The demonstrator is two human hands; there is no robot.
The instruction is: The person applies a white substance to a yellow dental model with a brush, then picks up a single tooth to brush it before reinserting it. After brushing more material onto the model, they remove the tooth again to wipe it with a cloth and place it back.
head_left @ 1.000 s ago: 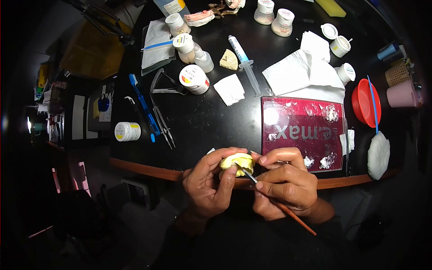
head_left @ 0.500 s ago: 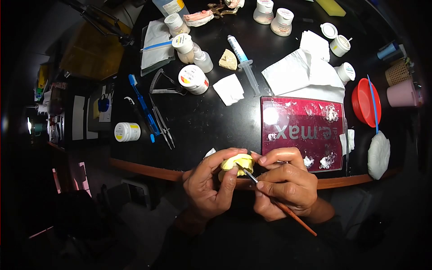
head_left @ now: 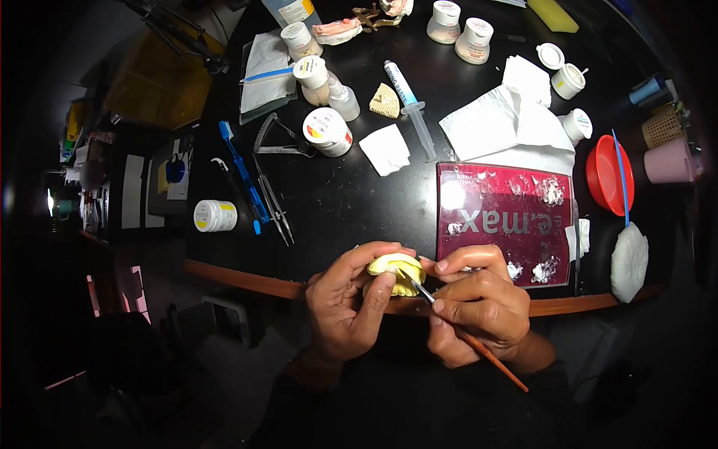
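Between the thumb and fingers of my left hand [head_left: 348, 299] is a yellow dental model [head_left: 408, 282], its row of teeth facing down toward me. My right hand [head_left: 486, 303] grips a fine brush [head_left: 482, 350] with a reddish-brown wooden handle and a metal ferrule. The brush's dark tip meets the front of the model, close to my left thumb. My right index finger and thumb area sit close beside the model's right side. Just beyond my right hand lies a dark red mixing slab [head_left: 479, 251] with white dabs of paste on it.
A blue toothbrush [head_left: 243, 172], tweezers [head_left: 275, 206] and a white jar [head_left: 215, 216] lie to the left. Farther back are a firing paste syringe [head_left: 410, 108], more jars [head_left: 327, 132] and paper tissues [head_left: 486, 127]. A red bowl [head_left: 607, 176] stands right.
The view has shifted slightly, moving the table things a little right. The model has tilted so more of its teeth show, and the brush tip has moved slightly right on it.
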